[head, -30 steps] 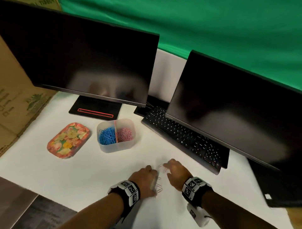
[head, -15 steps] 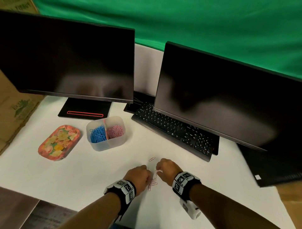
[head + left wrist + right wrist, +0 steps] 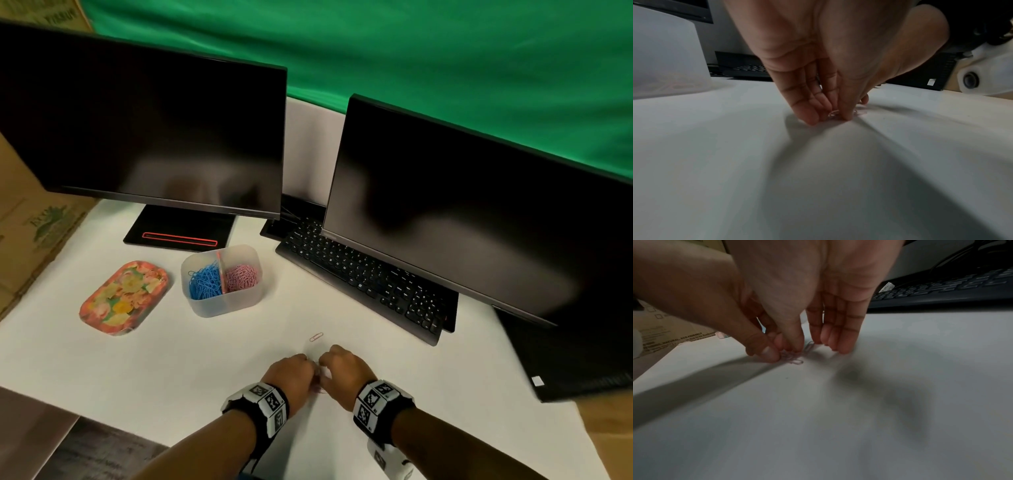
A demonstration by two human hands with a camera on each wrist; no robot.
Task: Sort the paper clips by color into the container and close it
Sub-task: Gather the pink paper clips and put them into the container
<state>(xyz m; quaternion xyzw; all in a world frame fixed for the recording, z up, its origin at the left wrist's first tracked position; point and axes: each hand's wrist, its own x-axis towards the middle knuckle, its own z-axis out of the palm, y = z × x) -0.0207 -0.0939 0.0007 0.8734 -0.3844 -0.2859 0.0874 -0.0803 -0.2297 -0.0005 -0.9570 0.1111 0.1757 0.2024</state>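
A clear two-part container (image 3: 222,306) stands open, blue clips (image 3: 205,282) in its left half and pink clips (image 3: 240,277) in its right. Its floral lid (image 3: 124,297) lies to the left. My two hands meet low on the white table. My left hand (image 3: 291,373) (image 3: 830,115) pinches a pink clip (image 3: 832,113) between thumb and bunched fingertips. My right hand (image 3: 340,371) (image 3: 809,344) has straight fingers (image 3: 838,340) touching the table beside a small heap of pink clips (image 3: 795,360). One more pink clip (image 3: 315,337) lies alone just beyond the hands.
Two dark monitors (image 3: 144,137) (image 3: 479,212) stand at the back, with a black keyboard (image 3: 363,277) under the right one. Cardboard (image 3: 30,219) leans at the left. The table's near edge (image 3: 102,416) runs close to my left forearm.
Both hands have drawn closer together and nearer to me, raking the loose pink clips into a heap. One pink clip stayed behind on the table beyond them.
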